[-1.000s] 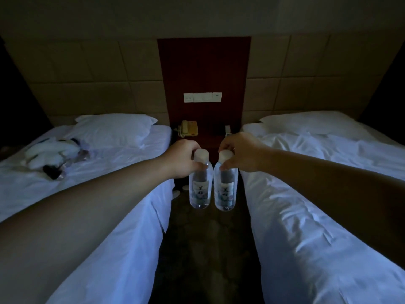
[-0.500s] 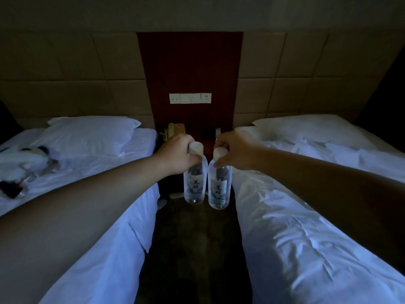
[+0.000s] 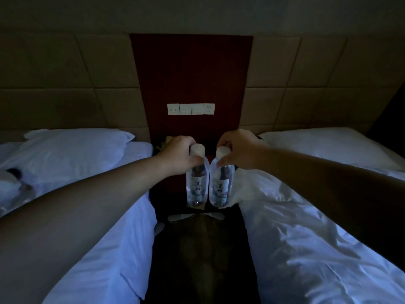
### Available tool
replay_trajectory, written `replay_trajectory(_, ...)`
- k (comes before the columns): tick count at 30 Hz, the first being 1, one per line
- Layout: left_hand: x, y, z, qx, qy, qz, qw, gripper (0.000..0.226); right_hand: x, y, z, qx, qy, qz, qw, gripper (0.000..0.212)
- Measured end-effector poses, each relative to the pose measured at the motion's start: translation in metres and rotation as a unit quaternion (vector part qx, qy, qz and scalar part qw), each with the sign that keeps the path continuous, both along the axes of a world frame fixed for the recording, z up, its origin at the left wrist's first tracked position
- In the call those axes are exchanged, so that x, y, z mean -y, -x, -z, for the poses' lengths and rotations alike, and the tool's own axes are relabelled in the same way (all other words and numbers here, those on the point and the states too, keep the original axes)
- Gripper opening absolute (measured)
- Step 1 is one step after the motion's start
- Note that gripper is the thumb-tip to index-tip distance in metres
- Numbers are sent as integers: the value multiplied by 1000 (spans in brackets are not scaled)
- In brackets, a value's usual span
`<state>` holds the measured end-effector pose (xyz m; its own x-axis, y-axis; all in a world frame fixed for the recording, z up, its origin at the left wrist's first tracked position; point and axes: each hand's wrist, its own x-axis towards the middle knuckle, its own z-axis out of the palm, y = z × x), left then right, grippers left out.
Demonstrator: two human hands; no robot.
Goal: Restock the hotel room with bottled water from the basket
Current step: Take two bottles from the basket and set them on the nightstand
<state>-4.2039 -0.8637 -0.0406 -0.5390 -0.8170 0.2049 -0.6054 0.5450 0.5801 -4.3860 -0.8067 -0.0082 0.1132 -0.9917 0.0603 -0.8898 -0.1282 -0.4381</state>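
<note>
While the room is dim, I can make out two clear water bottles held upright side by side in the gap between the two beds. The left bottle has a white cap and a pale label; the right bottle matches it, and their shoulders touch or nearly touch. My left hand is closed around the neck of the left bottle just under its cap, and my right hand pinches the neck of the right bottle the same way, fingers curled from above. Both arms reach forward from the lower corners of the view.

Behind the bottles I see a dark nightstand, though I cannot tell whether the bottle bases rest on anything. A yellowish object, mostly hidden, peeks out behind my left hand. Above, a row of white switches and sockets sits on a dark red wall panel. The left bed carries a white pillow; the right bed has rumpled sheets and its own pillow.
</note>
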Motion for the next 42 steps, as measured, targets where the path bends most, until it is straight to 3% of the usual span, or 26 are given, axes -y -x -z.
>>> replay_trajectory(19, 185, 15, 4, -6, 4, -17, 1000, 24, 188, 17, 4, 35, 6, 19, 999, 37)
replay_trajectory(28, 261, 62, 22, 27, -15, -37, 999, 24, 272, 65, 23, 24, -38, -26, 999, 33)
replay_trajectory(42, 373, 156, 22, 56, 2, -52, 997, 34, 399, 161, 26, -14, -18, -86, 996, 37)
